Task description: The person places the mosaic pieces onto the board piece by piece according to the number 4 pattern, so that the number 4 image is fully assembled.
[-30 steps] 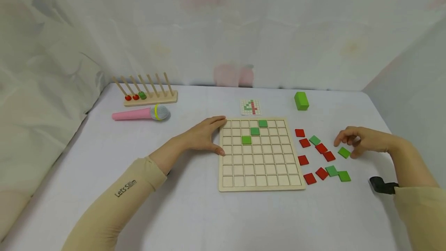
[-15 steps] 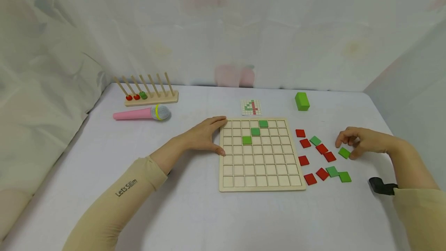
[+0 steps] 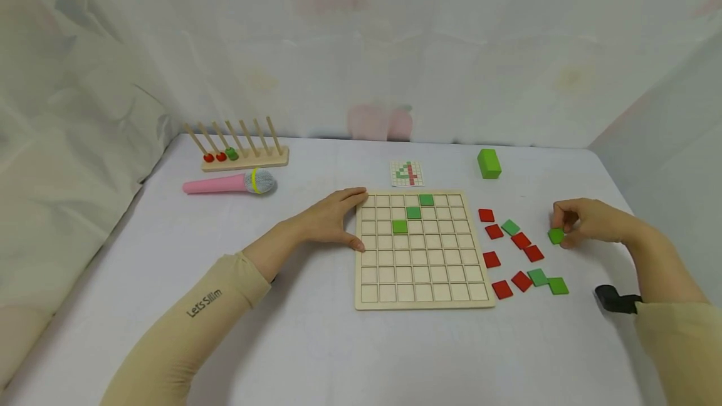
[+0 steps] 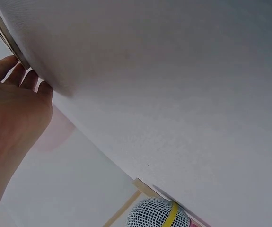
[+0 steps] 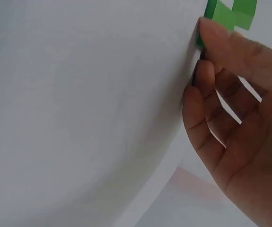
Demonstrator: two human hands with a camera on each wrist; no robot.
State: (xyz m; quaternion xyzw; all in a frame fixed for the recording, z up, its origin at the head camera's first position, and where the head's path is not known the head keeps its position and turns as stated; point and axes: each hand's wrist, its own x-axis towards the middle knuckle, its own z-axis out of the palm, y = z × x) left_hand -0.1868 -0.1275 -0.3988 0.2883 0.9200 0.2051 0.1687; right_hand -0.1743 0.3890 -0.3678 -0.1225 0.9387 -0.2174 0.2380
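A light wooden grid board (image 3: 395, 275) lies in the middle of the table in the head view, with three green tiles in a diagonal row in its upper cells. My left hand (image 3: 329, 218) rests at the board's left edge, thumb and fingers spread apart along it. To the right of the board, my right hand (image 3: 589, 223) pinches a green square tile (image 3: 556, 236) between thumb and fingertips. Loose tiles, red (image 3: 502, 289) and green (image 3: 558, 286), lie between that hand and the board.
Behind the board lies a small pattern card (image 3: 406, 174), with a green block (image 3: 489, 163) to its right. At the back left are a peg stand (image 3: 245, 159) with red and green beads and a pink toy microphone (image 3: 228, 183). Curtains (image 3: 361, 49) close off the back.
My right hand's fingers have closed on the green tile, which has shifted slightly away from me. My left hand and the board stay in place.
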